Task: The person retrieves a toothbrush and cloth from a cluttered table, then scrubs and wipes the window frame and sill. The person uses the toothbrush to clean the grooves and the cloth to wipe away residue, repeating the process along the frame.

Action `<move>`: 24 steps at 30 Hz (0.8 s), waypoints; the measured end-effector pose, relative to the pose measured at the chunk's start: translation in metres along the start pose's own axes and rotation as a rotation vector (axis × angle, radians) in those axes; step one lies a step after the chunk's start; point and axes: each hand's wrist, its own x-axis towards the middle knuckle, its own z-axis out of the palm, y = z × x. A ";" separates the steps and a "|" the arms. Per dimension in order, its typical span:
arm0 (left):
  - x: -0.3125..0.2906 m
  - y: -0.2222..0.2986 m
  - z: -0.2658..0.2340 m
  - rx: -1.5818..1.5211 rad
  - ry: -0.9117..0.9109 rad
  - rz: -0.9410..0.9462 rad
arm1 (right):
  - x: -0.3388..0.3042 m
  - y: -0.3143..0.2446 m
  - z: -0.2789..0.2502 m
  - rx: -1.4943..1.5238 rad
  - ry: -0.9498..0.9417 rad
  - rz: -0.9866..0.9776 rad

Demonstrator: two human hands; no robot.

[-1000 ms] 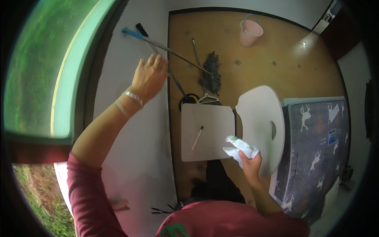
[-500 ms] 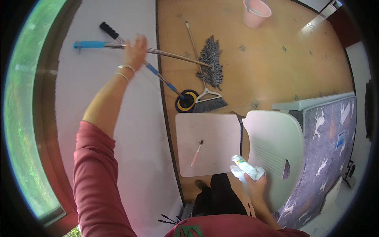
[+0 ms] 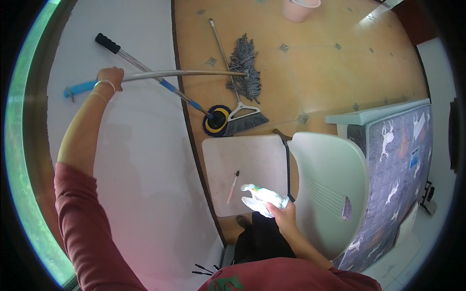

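My left hand (image 3: 110, 77) is wrapped around the handle of a grey string mop (image 3: 244, 63), just below the handle's blue end grip, by the white wall. The mop head lies on the floor ahead. My right hand (image 3: 285, 216) grips a bunched white cloth (image 3: 264, 199) with a small coloured patch, above the near right corner of a pale chair seat (image 3: 245, 150). A pink toothbrush (image 3: 233, 185) with dark bristles lies on that seat. Crossing under the mop's handle is a round-headed mop (image 3: 217, 121) with a black grip, leaning against the wall.
A broom (image 3: 247, 123) with grey bristles lies by the mop heads. Farther off on the tiled floor stands a pink bucket (image 3: 300, 10). The chair's curved backrest (image 3: 330, 169) rises at right, beside a table with a purple deer-patterned cover (image 3: 388, 189). A window (image 3: 24, 160) borders the left.
My left hand has moved left and down and closed round the string mop's handle, which has shifted with it. The cloth in my right hand has moved left over the seat.
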 end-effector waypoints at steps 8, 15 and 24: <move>-0.048 0.021 -0.009 0.024 0.119 -0.218 | 0.003 -0.034 -0.015 -0.265 0.127 -0.535; -0.158 0.167 0.029 -0.593 0.599 0.172 | -0.084 -0.103 -0.138 -0.771 0.485 -1.236; -0.475 0.360 -0.052 -1.626 0.158 0.534 | -0.058 -0.050 -0.196 0.092 0.488 -0.639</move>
